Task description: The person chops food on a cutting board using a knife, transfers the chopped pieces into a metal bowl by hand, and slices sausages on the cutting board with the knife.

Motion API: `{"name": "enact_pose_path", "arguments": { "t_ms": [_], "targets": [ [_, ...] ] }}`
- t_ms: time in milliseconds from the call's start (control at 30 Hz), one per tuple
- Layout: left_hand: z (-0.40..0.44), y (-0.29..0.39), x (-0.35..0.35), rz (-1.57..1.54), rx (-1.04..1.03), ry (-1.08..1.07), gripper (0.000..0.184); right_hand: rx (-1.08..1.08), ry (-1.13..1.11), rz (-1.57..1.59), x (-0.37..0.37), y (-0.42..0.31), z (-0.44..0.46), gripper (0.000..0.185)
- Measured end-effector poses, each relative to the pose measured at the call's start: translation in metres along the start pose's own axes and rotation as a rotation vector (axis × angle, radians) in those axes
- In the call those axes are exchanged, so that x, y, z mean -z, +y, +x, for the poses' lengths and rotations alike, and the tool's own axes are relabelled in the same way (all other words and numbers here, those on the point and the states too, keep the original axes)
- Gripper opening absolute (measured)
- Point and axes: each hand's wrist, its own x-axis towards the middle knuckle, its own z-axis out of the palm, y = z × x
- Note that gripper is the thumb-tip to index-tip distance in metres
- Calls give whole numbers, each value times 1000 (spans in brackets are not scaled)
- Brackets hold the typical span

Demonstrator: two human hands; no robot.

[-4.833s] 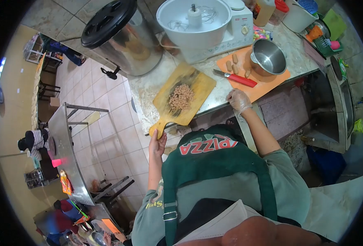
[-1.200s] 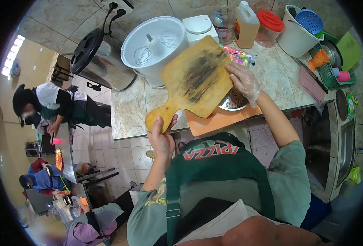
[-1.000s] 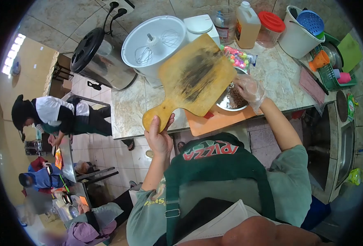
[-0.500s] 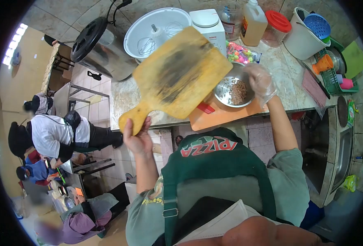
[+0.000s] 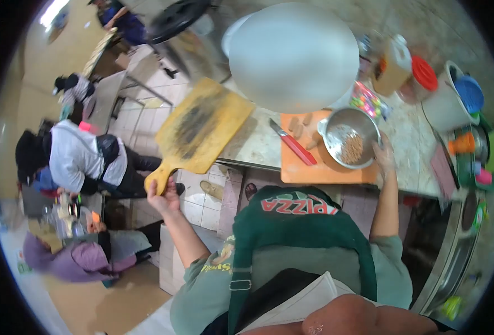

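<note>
My left hand (image 5: 166,198) is closed around the handle of a worn wooden cutting board (image 5: 205,131), raised and tilted left of the counter, a dark scorched patch across its face. My right hand (image 5: 385,156), in a clear plastic glove, grips the right rim of a metal bowl (image 5: 336,145). Small brown pieces (image 5: 352,149) lie in the bowl. The bowl rests on or just over an orange cutting board (image 5: 297,174). Left of it lie a red-handled knife (image 5: 297,148) and several brownish oblong pieces (image 5: 298,130).
A large pale round object (image 5: 294,56), blurred, covers the mixer area. Behind the bowl are a colourful packet (image 5: 367,100), a jug (image 5: 393,67) and a red-lidded jar (image 5: 424,73). A green basket (image 5: 469,177) stands right. Other people (image 5: 87,162) are at left.
The wooden board has moved left and down, away from the bowl, uncovering the knife and brown pieces. My right hand has moved onto the bowl's rim. A pale round object now hides the mixer.
</note>
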Motion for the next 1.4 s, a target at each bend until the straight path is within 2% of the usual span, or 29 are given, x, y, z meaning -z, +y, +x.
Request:
{"name": "enact_pose_path", "arguments": {
  "t_ms": [100, 167, 300, 367, 467, 533, 600, 667, 733, 800, 833, 867, 900, 933, 967, 1000, 1033, 1100, 1200, 1233, 1300, 1333, 1400],
  "targets": [
    [18, -23, 28, 26, 80, 60, 35, -51, -14, 71, 2, -23, -5, 43],
    [23, -36, 46, 34, 128, 30, 36, 80, 29, 30, -1, -11, -3, 40],
    [25, -63, 49, 41, 201, 43, 37, 104, -40, 274, 5, 5, 7, 40],
    [38, -79, 58, 9, 254, 21, 39, 152, -21, 162, 7, 6, 18, 41],
    [55, -103, 69, -63, 388, -93, 38, 147, -46, 202, 4, -70, -2, 43],
    [58, -116, 67, 234, 387, 5, 37, 247, -131, 149, -9, -87, 6, 44],
    [63, -127, 75, 364, 512, -139, 38, 341, -224, 93, -35, -112, 10, 45],
    [50, -121, 70, 497, 525, -189, 63, 272, -347, 289, -65, -152, -2, 45],
    [40, -107, 72, 674, 540, -43, 92, 319, -434, 354, -108, -188, -12, 43],
    [64, -135, 121, 733, 323, -88, 108, 360, -527, 419, -155, -218, -20, 42],
    [48, -90, 110, 654, 347, -112, 99, 400, -591, 394, -180, -231, -25, 42],
    [41, -55, 112, 642, 348, -82, 99, 429, -648, 362, -198, -250, -34, 41],
    [40, -29, 120, 582, 323, -151, 95, 305, -682, 417, -218, -298, -70, 42],
    [37, -2, 125, 524, 296, -225, 91, 317, -709, 418, -242, -311, -73, 42],
    [26, 31, 124, 477, 328, -240, 78, 477, -845, 327, -268, -318, -74, 42],
    [25, 50, 134, 473, 316, -222, 78, 638, -970, 234, -290, -327, -77, 43],
    [26, 64, 143, 448, 325, -246, 78, 649, -985, 234, -309, -344, -92, 43],
    [23, 89, 155, 342, 360, -291, 76, 717, -909, -128, -339, -373, -124, 40],
    [19, 99, 177, 192, 306, -346, 76, 824, -977, -107, -404, -369, -144, 39],
    [15, 97, 182, 86, 295, -257, 65, 832, -979, -103, -404, -391, -163, 39],
    [6, 116, 181, 181, 321, -197, 66, 827, -1064, -261, -393, -445, -212, 37],
    [2, 122, 179, 277, 354, -137, 67, 843, -1132, -279, -407, -443, -210, 38],
    [6, 118, 195, 206, 327, -64, 65, 903, -1130, -370, -425, -458, -223, 38]
  ]
}}
